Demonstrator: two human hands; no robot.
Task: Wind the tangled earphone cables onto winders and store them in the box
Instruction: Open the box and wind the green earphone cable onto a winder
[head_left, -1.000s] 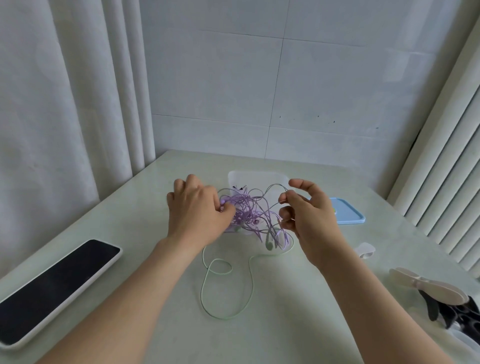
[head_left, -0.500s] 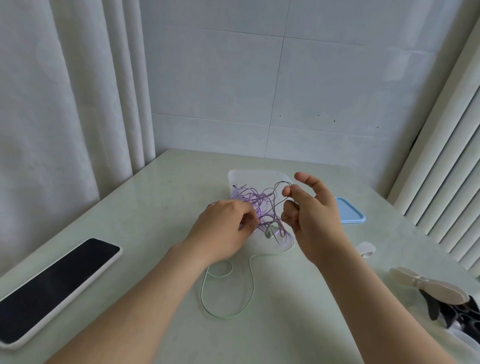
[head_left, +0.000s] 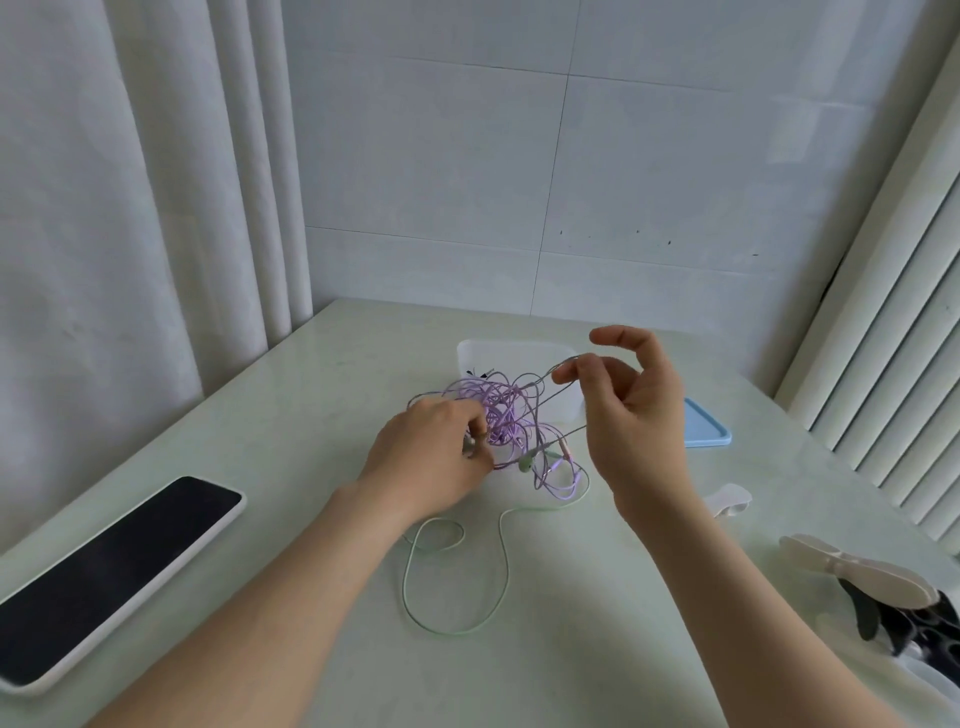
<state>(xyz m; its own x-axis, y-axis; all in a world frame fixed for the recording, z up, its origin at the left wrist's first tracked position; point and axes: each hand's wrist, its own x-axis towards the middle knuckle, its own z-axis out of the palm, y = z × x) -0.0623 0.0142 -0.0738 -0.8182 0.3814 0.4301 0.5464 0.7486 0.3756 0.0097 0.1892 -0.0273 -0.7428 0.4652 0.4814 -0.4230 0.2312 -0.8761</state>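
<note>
A tangle of purple earphone cable sits mid-table, mixed with a pale green cable that loops toward me on the tabletop. My left hand grips the left side of the tangle with curled fingers. My right hand is raised at the tangle's right and pinches a grey-purple strand between thumb and forefinger, pulling a loop out. Behind the tangle stands a clear plastic box, partly hidden by the cables. A white winder lies to the right of my right wrist.
A blue lid lies right of the box. A phone with a dark screen rests at the left table edge. A beige winder-like piece and dark patterned object sit at the right edge. Curtains and tiled wall border the table.
My right hand has risen and drawn a strand up and to the right. My left hand slid right into the tangle and holds it there. The tangle has stretched wider.
</note>
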